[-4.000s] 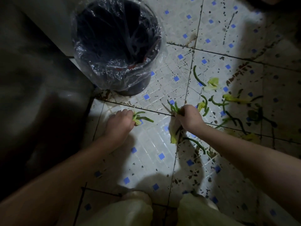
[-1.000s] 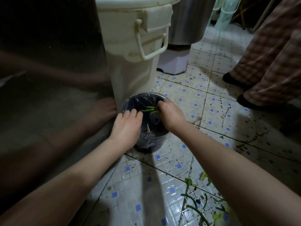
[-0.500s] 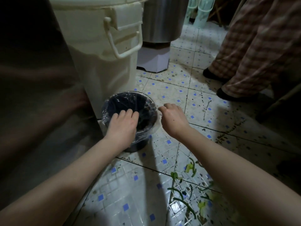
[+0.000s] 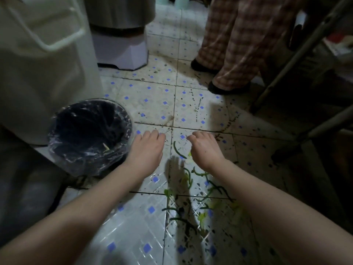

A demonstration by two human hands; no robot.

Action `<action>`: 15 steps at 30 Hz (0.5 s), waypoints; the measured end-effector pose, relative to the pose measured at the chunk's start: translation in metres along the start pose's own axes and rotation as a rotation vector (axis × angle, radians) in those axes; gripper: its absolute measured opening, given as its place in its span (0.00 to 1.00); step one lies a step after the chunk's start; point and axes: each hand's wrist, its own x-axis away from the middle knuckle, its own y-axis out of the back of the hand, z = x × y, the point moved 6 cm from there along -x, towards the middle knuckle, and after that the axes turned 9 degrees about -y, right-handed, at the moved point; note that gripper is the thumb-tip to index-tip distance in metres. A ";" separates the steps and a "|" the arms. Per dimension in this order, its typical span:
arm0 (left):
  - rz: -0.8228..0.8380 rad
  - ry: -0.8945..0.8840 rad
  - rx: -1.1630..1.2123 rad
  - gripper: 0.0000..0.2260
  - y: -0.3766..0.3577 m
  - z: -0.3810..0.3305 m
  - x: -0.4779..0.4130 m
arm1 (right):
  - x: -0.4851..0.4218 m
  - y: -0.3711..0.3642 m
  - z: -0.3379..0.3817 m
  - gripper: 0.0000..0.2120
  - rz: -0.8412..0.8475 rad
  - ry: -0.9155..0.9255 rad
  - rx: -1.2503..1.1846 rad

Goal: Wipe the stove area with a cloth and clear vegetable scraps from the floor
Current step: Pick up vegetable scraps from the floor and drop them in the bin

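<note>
The left hand (image 4: 147,150) and right hand (image 4: 205,150) hover empty with fingers relaxed, and the bin (image 4: 91,161) sits just left of the left one. Scraps (image 4: 189,178) lie between the hands and back under the wrists on the floor (image 4: 152,104). Ahead are open tiles, then a person's legs (image 4: 235,44).

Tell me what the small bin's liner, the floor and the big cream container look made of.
Bin liner: thin clear plastic film, crinkled and glinting. Floor: glazed ceramic tile, likely; glossy reflections, dark grout lines. Cream container: probably moulded plastic, matte, with a moulded handle.
</note>
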 end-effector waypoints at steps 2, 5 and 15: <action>0.034 -0.021 0.003 0.15 -0.014 -0.010 -0.003 | 0.003 -0.012 -0.014 0.20 0.037 -0.020 0.012; 0.096 -0.058 -0.006 0.14 -0.038 -0.022 -0.002 | 0.007 -0.028 -0.037 0.21 0.069 -0.074 0.014; 0.255 -0.083 -0.010 0.16 -0.103 -0.024 -0.004 | 0.011 -0.090 -0.076 0.21 0.224 -0.209 -0.101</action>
